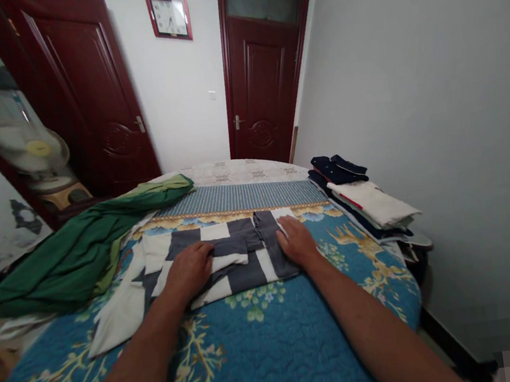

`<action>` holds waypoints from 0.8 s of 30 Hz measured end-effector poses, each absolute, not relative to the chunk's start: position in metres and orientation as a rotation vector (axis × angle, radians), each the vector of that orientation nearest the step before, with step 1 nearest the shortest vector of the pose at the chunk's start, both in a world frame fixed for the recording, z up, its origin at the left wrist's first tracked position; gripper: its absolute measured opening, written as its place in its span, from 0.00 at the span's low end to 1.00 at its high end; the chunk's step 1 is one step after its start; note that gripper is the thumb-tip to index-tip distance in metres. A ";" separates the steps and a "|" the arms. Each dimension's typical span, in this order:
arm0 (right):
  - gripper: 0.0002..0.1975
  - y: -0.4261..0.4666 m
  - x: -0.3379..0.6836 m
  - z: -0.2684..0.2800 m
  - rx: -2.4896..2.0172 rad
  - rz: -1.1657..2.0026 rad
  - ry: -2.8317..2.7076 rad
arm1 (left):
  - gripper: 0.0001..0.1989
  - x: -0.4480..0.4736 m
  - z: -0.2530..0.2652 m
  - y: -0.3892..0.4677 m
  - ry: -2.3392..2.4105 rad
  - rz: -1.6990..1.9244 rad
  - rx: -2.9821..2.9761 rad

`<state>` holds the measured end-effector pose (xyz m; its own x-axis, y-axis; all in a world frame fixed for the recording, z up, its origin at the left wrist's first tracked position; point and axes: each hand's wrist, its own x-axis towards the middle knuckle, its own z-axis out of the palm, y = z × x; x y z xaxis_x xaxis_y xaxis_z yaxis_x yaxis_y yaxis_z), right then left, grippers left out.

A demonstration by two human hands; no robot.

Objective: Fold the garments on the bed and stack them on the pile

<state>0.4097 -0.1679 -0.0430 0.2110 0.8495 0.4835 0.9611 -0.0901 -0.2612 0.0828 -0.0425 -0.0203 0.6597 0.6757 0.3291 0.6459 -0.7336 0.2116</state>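
Note:
A grey-and-white striped shirt (pixel 247 273) lies partly folded on the blue flowered cover, with a pale sleeve-like part (pixel 123 315) stretching out to the lower left. My left hand (pixel 192 268) is closed on a folded layer of the shirt near its middle, the fingers curled over the cloth. At the shirt's right end, my right hand (pixel 298 240) rests on the grey and white fabric, fingers stretched out and thumb a little apart. The undersides of both hands are hidden.
A green garment (pixel 79 251) sprawls over the left side of the table. Several folded clothes (pixel 373 200) are stacked at the right edge, near the wall. The flowered quilted cover (pixel 276 351) spreads over the table. A fan (pixel 31 148) stands at far left, beside a dark red door (pixel 85 82).

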 end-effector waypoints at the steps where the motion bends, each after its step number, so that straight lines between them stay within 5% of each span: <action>1: 0.25 -0.172 0.418 -0.043 -2.044 -0.348 -1.567 | 0.18 0.076 -0.024 -0.041 1.105 0.615 2.779; 8: 0.24 -0.192 0.471 -0.047 -2.469 -0.144 -1.240 | 0.18 0.067 -0.032 -0.039 1.166 0.707 2.717; 18: 0.18 -0.190 0.477 -0.027 -2.149 0.355 -1.114 | 0.13 0.076 -0.025 -0.046 1.157 0.684 2.714; 24: 0.19 -0.181 0.443 0.024 -1.962 0.392 -1.177 | 0.12 0.078 -0.024 -0.049 1.176 0.724 2.679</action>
<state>0.4431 -0.1809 0.0244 0.5198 0.8442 0.1311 0.5973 -0.2494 -0.7623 0.0776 -0.0485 -0.0244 0.5818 0.7214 0.3756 0.6605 -0.6886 0.2994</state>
